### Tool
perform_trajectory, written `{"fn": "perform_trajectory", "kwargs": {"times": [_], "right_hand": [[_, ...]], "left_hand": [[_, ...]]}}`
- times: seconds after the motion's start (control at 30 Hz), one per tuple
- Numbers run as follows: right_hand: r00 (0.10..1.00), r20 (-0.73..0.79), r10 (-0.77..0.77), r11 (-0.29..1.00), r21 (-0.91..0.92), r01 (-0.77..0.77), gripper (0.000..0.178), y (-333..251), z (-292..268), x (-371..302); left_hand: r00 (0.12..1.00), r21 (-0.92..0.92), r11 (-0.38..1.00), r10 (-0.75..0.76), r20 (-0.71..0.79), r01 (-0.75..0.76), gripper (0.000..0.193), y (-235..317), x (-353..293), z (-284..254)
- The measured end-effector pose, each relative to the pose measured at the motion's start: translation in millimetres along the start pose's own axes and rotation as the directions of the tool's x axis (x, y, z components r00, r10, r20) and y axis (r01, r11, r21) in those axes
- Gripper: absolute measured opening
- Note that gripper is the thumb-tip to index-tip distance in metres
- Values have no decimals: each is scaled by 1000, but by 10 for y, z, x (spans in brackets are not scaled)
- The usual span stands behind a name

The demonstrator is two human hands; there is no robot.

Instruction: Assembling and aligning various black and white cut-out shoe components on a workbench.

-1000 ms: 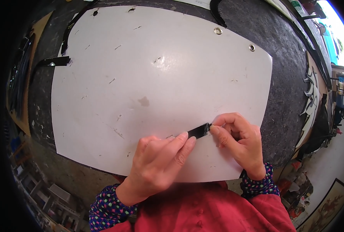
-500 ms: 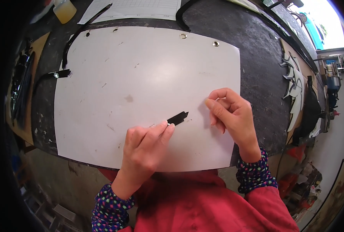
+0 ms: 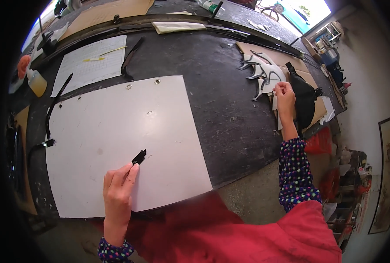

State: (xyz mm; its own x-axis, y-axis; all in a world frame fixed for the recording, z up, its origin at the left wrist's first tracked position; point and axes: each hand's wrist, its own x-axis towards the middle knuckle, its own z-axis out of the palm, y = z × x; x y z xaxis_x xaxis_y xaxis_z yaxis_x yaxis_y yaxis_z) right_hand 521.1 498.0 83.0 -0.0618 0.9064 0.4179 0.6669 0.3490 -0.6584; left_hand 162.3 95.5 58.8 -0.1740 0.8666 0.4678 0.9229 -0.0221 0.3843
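Note:
My left hand (image 3: 118, 190) pinches a short black strip (image 3: 139, 156) by its near end. The strip points up and to the right, over a white sheet (image 3: 173, 186) with metal eyelets along its far edge. Stretched out to the right, my right hand (image 3: 286, 103) has its fingertips closed together at the edge of a pile of white pieces with dark curved, hook-like edges (image 3: 270, 73). Whether something is between those fingertips cannot be made out. The pile lies on brown cardboard (image 3: 306, 70).
A black fabric piece (image 3: 303, 98) lies right of the pile. Long black strips (image 3: 54, 105) rest around the sheet's far left. A gridded paper (image 3: 94, 61), a bottle with yellow liquid (image 3: 37, 83) and a long dark bar (image 3: 160, 18) are farther back on the dark table (image 3: 234, 118).
My right hand has moved from above the white sheet to the pile at the right. The view has turned rightward. My left hand still holds the black strip.

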Motion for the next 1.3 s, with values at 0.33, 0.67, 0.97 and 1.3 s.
{"fn": "perform_trajectory", "kwargs": {"times": [0.33,0.67,0.97,1.3], "right_hand": [[971,199,-131,844,-491,215,63,429,264,524],[927,273,-258,766,-526,368,26,796,138,943],[735,-442,-513,856,-324,402,24,316,-415,1100],[160,814,-558,806,486,337,17,-2123,-145,-16]], "left_hand": [[966,165,974,117,232,-157,38,-129,88,-366],[985,299,939,162,57,-171,36,-129,-152,-124],[990,260,957,141,-23,-130,33,-182,-233,-42],[988,401,915,101,-113,-48,32,-143,-311,-12]]}}
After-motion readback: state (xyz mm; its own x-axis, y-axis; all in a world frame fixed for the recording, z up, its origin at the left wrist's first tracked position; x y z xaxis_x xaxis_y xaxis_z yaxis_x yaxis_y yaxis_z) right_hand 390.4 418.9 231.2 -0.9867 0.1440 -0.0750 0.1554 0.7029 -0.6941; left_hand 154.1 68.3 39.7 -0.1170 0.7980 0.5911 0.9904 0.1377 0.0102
